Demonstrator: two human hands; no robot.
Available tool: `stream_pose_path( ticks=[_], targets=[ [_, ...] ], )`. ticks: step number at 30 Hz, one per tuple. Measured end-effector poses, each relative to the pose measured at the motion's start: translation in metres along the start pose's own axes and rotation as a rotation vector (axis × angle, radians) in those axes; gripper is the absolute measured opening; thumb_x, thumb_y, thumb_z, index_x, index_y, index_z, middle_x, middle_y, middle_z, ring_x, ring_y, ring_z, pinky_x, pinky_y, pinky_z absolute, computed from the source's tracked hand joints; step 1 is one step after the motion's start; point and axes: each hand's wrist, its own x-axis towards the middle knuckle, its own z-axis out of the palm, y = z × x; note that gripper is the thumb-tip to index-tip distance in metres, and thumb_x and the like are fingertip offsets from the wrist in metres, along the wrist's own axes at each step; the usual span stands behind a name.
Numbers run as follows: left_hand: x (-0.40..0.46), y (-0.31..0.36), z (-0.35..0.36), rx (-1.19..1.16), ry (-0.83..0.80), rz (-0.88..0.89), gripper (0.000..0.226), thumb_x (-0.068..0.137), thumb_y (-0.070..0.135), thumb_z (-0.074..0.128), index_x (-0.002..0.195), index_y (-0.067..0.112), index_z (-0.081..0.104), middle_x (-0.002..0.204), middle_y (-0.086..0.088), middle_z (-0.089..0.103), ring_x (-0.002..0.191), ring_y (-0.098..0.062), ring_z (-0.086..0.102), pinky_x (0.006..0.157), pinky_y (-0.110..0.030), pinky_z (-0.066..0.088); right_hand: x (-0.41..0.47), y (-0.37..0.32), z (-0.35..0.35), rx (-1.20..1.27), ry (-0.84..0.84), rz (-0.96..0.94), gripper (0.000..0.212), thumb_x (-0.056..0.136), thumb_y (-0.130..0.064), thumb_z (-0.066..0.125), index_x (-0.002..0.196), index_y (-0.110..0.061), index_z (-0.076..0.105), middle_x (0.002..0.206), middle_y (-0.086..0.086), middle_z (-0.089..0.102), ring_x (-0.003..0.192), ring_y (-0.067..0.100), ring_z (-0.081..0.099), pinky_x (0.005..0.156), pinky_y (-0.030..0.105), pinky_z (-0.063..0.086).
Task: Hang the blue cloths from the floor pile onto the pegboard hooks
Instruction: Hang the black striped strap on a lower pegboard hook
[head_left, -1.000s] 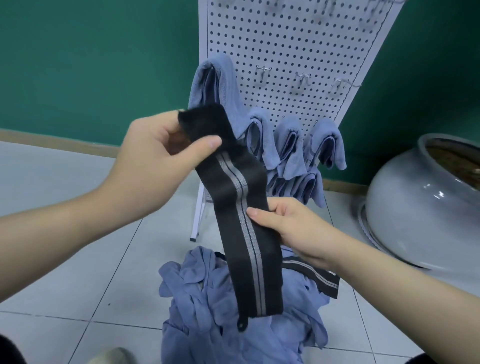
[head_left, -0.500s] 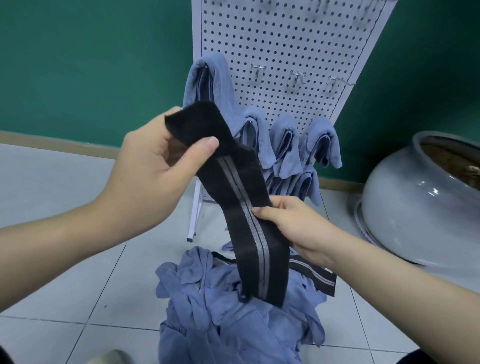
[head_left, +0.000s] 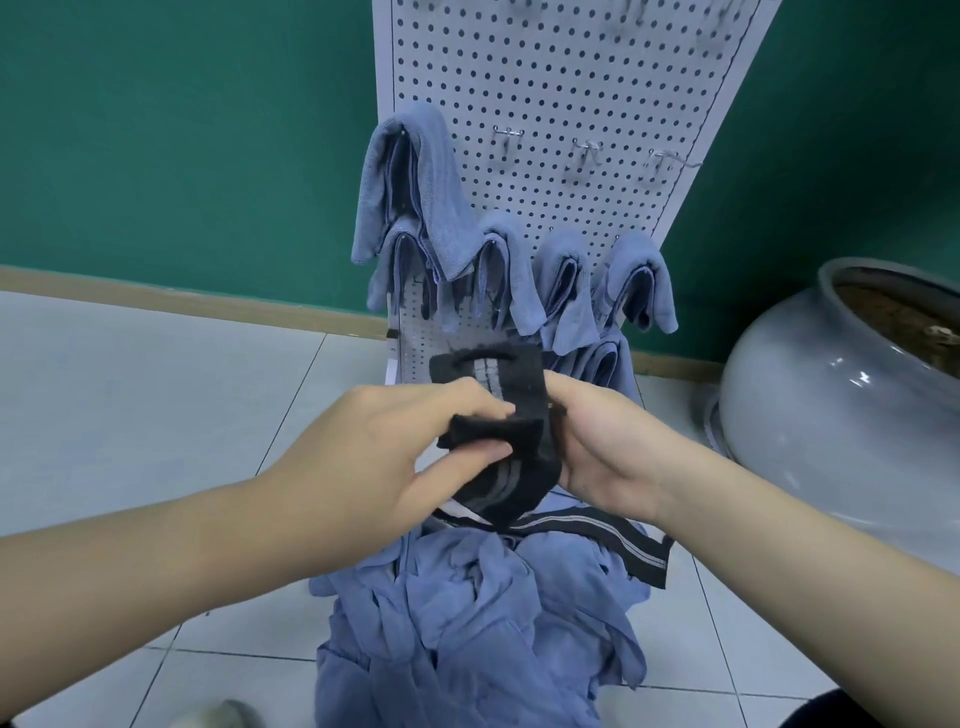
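Both hands hold a black cloth with grey stripes (head_left: 514, 379), folded over, low in front of the pegboard (head_left: 561, 78). My left hand (head_left: 395, 452) pinches its folded end between thumb and fingers. My right hand (head_left: 608, 452) grips the cloth's right side. Below them lies the floor pile of blue cloths (head_left: 483, 613), with a second black striped cloth (head_left: 597, 530) across its top. Several blue cloths (head_left: 415, 176) hang on the pegboard's lower hooks. Three bare hooks (head_left: 584, 156) stand in the row to the right of the highest cloth.
A large grey ceramic jar (head_left: 841, 410) sits on the floor at the right, close to the pegboard's foot. A green wall (head_left: 182, 130) with a wooden skirting runs behind. The floor is pale tile (head_left: 130, 405). A shoe tip (head_left: 223, 714) shows at the bottom edge.
The black cloth was held stretched out long; both hands have come down and together, and it is now folded over between them. The view has tilted so the pegboard sits higher.
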Motion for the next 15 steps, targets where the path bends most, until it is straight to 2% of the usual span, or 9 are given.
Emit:
stream_pose_path(
  ticks=[2,5,7,9,11,13,15],
  targets=[
    [-0.001,0.0,0.002,0.031,0.035,-0.024,0.034,0.097,0.047,0.052,0.119,0.027,0.067,0.104,0.014,0.075,0.091,-0.008,0.071,0.079,-0.033,0.055,-0.003,-0.001,0.002,0.016,-0.031,-0.005,0.043,0.104,-0.036,0.052,0.131,-0.008,0.068,0.126,0.016,0.072,0.115,0.031,0.071,0.079,0.033,0.063],
    [0.001,0.001,0.001,0.092,0.09,-0.036,0.026,0.097,0.048,0.049,0.116,0.035,0.061,0.105,0.014,0.075,0.091,-0.01,0.071,0.077,-0.036,0.057,-0.005,-0.002,0.003,0.046,-0.101,-0.002,0.053,0.107,-0.052,0.04,0.137,-0.017,0.064,0.125,0.009,0.074,0.108,0.023,0.074,0.076,0.029,0.061],
    [0.003,0.0,0.0,0.106,0.108,-0.016,0.018,0.098,0.045,0.05,0.111,0.035,0.058,0.113,0.013,0.075,0.098,-0.012,0.071,0.081,-0.038,0.059,-0.008,-0.003,0.004,0.04,-0.14,-0.016,0.057,0.106,-0.058,0.036,0.139,-0.02,0.062,0.126,0.005,0.074,0.109,0.019,0.073,0.08,0.028,0.06],
    [0.005,-0.004,0.0,0.121,0.085,0.001,0.02,0.098,0.04,0.052,0.112,0.03,0.061,0.12,0.01,0.073,0.11,-0.013,0.069,0.088,-0.04,0.058,-0.009,-0.003,0.006,-0.001,-0.157,-0.069,0.053,0.106,-0.051,0.04,0.138,-0.016,0.063,0.13,0.009,0.072,0.117,0.022,0.07,0.095,0.034,0.058],
    [0.005,-0.011,0.002,0.173,0.011,0.048,0.031,0.095,0.033,0.052,0.119,0.021,0.068,0.13,0.005,0.069,0.125,-0.016,0.062,0.103,-0.037,0.05,-0.008,0.0,0.007,-0.031,-0.128,-0.135,0.046,0.107,-0.037,0.048,0.134,-0.003,0.064,0.131,0.022,0.068,0.117,0.028,0.067,0.112,0.047,0.048],
    [0.005,-0.014,0.003,0.234,-0.086,0.084,0.044,0.092,0.033,0.051,0.128,0.015,0.067,0.142,0.002,0.062,0.136,-0.017,0.052,0.115,-0.029,0.038,-0.006,0.002,0.006,-0.027,-0.103,-0.173,0.044,0.105,-0.029,0.053,0.131,0.005,0.062,0.132,0.028,0.065,0.114,0.031,0.065,0.116,0.052,0.042],
    [0.003,-0.013,0.001,0.23,-0.176,0.066,0.056,0.089,0.037,0.051,0.14,0.016,0.06,0.155,0.003,0.049,0.146,-0.013,0.041,0.121,-0.03,0.029,-0.004,0.003,0.004,-0.023,-0.083,-0.182,0.04,0.104,-0.026,0.056,0.129,0.004,0.064,0.13,0.027,0.066,0.114,0.03,0.067,0.116,0.053,0.042]
  ],
)
